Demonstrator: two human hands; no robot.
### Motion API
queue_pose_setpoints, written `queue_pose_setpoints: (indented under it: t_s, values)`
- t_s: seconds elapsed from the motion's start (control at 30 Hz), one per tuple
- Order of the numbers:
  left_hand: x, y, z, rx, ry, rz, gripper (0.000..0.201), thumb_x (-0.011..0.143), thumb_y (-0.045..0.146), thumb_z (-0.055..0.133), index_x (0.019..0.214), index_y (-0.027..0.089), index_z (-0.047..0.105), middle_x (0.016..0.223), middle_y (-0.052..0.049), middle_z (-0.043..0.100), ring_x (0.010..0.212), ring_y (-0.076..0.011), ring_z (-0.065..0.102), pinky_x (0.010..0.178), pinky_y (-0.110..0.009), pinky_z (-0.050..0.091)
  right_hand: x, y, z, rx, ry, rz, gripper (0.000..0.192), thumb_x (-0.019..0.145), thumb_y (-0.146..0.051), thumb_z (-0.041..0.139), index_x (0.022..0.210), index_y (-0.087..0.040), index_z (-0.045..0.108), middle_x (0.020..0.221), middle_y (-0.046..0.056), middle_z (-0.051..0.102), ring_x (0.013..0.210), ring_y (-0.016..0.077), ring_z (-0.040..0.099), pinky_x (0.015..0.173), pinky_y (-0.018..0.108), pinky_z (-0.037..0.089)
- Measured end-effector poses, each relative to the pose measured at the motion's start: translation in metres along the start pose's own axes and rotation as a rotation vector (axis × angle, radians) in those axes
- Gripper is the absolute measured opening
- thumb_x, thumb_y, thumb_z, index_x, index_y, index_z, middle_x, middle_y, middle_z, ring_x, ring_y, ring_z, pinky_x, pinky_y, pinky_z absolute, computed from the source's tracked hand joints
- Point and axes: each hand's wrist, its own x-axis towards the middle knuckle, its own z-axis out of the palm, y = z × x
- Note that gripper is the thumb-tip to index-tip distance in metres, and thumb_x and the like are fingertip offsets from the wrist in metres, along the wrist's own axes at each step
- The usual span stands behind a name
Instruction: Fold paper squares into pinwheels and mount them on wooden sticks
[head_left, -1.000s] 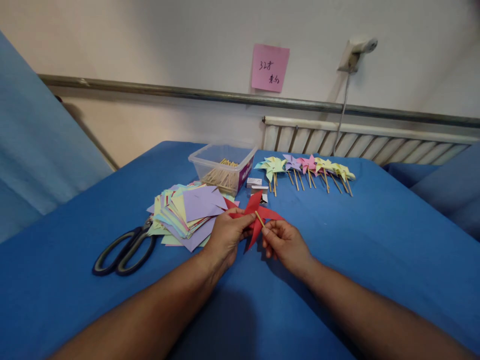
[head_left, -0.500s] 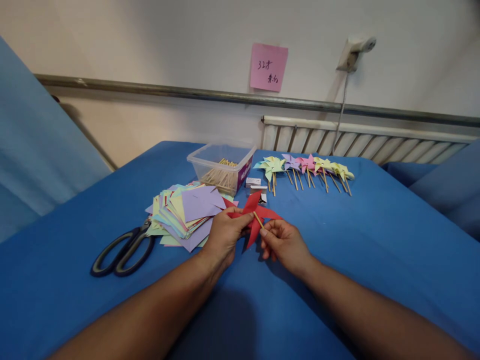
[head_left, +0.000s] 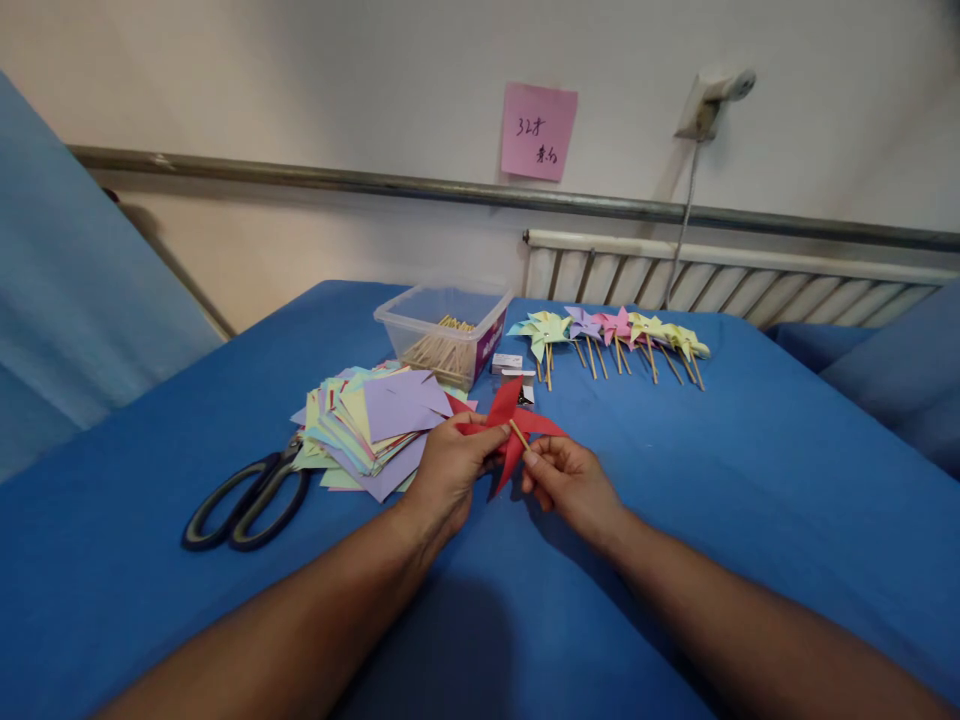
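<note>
Head view. Left hand (head_left: pixel 448 470) pinches the hub of a red paper pinwheel (head_left: pixel 508 428), held just above the blue table (head_left: pixel 750 480). Right hand (head_left: pixel 564 478) is closed on a thin wooden stick (head_left: pixel 518 435), its tip at the pinwheel's centre. Paper stack (head_left: pixel 371 425) and scissors (head_left: pixel 247 495) lie left of the hands; stick tub (head_left: pixel 444 335) and a row of finished pinwheels (head_left: pixel 611 330) sit farther back.

Judgement: keep the folded points pinned under the thumb, stick square to the hub, pressure light so the paper doesn't tear.
</note>
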Motion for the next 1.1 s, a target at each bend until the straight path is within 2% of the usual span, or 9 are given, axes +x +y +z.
queue_pose_setpoints:
  t_s: [0.13, 0.23, 0.37, 0.47, 0.53, 0.7, 0.77, 0.93, 1.1]
  values:
    - [-0.002, 0.001, 0.001, 0.024, 0.006, 0.01, 0.027, 0.059, 0.02, 0.078, 0.073, 0.016, 0.055, 0.057, 0.001, 0.064, 0.05, -0.0114, 0.06, 0.052, -0.022, 0.046, -0.002, -0.002, 0.0, -0.013, 0.006, -0.016, 0.042, 0.08, -0.059, 0.054, 0.074, -0.017, 0.056, 0.056, -0.001, 0.059, 0.036, 0.006, 0.039, 0.037, 0.02, 0.028]
    - [-0.003, 0.0, 0.002, 0.039, -0.011, 0.01, 0.027, 0.058, 0.019, 0.078, 0.072, 0.016, 0.056, 0.057, 0.0, 0.065, 0.05, -0.0127, 0.061, 0.052, -0.023, 0.047, 0.0, -0.002, -0.001, -0.012, -0.019, 0.02, 0.048, 0.079, -0.063, 0.053, 0.066, -0.017, 0.054, 0.048, -0.003, 0.052, 0.034, 0.0055, 0.035, 0.035, 0.02, 0.025]
    - [-0.003, 0.0, 0.001, 0.04, -0.017, 0.025, 0.024, 0.058, 0.02, 0.077, 0.069, 0.016, 0.056, 0.056, -0.001, 0.065, 0.049, -0.0131, 0.06, 0.05, -0.023, 0.046, -0.005, -0.002, -0.002, -0.082, 0.039, -0.014, 0.039, 0.081, -0.055, 0.054, 0.071, -0.018, 0.054, 0.056, -0.001, 0.057, 0.037, 0.0068, 0.042, 0.037, 0.02, 0.03]
    - [-0.001, 0.002, 0.0, 0.022, -0.001, 0.038, 0.023, 0.058, 0.018, 0.076, 0.07, 0.016, 0.056, 0.057, -0.001, 0.065, 0.05, -0.0129, 0.061, 0.051, -0.023, 0.047, -0.02, -0.008, -0.003, -0.267, 0.087, -0.122, 0.029, 0.088, -0.045, 0.05, 0.101, -0.019, 0.055, 0.063, -0.001, 0.063, 0.038, 0.0093, 0.046, 0.04, 0.022, 0.035]
    - [0.0, 0.002, 0.0, 0.023, 0.012, 0.032, 0.023, 0.059, 0.018, 0.075, 0.07, 0.016, 0.055, 0.058, 0.0, 0.065, 0.05, -0.0129, 0.061, 0.052, -0.024, 0.048, -0.03, -0.014, -0.005, -0.4, 0.115, -0.261, 0.035, 0.09, -0.037, 0.05, 0.121, -0.021, 0.047, 0.07, 0.0, 0.066, 0.045, 0.0122, 0.052, 0.046, 0.024, 0.04]
    - [0.0, -0.001, 0.0, 0.049, 0.012, 0.001, 0.024, 0.058, 0.017, 0.075, 0.068, 0.017, 0.053, 0.055, 0.001, 0.062, 0.05, -0.0139, 0.061, 0.052, -0.025, 0.048, -0.028, -0.021, -0.016, -0.588, 0.205, -0.523, 0.028, 0.092, -0.031, 0.049, 0.119, -0.029, 0.056, 0.096, 0.005, 0.067, 0.063, 0.0149, 0.059, 0.06, 0.028, 0.046]
    - [-0.001, -0.004, 0.001, 0.07, -0.005, -0.007, 0.024, 0.057, 0.016, 0.075, 0.069, 0.017, 0.054, 0.054, 0.001, 0.061, 0.049, -0.013, 0.06, 0.05, -0.023, 0.046, -0.02, -0.017, -0.018, -0.544, 0.175, -0.467, 0.031, 0.092, -0.033, 0.048, 0.121, -0.028, 0.057, 0.091, 0.004, 0.066, 0.055, 0.0126, 0.056, 0.053, 0.026, 0.045]
    - [-0.002, -0.004, 0.001, 0.091, -0.013, -0.015, 0.023, 0.059, 0.017, 0.074, 0.067, 0.016, 0.053, 0.051, 0.003, 0.06, 0.046, -0.0108, 0.057, 0.049, -0.022, 0.046, -0.005, -0.003, -0.012, -0.221, 0.015, -0.15, 0.037, 0.087, -0.04, 0.052, 0.117, -0.019, 0.061, 0.064, -0.003, 0.058, 0.037, 0.0071, 0.046, 0.036, 0.02, 0.035]
    - [-0.001, -0.001, 0.0, 0.068, -0.064, -0.077, 0.022, 0.061, 0.019, 0.074, 0.068, 0.016, 0.053, 0.055, 0.0, 0.064, 0.049, -0.0122, 0.06, 0.052, -0.023, 0.048, -0.004, -0.006, -0.005, -0.067, 0.0, -0.026, 0.045, 0.08, -0.043, 0.058, 0.114, -0.014, 0.062, 0.059, -0.005, 0.057, 0.033, 0.0052, 0.042, 0.032, 0.018, 0.033]
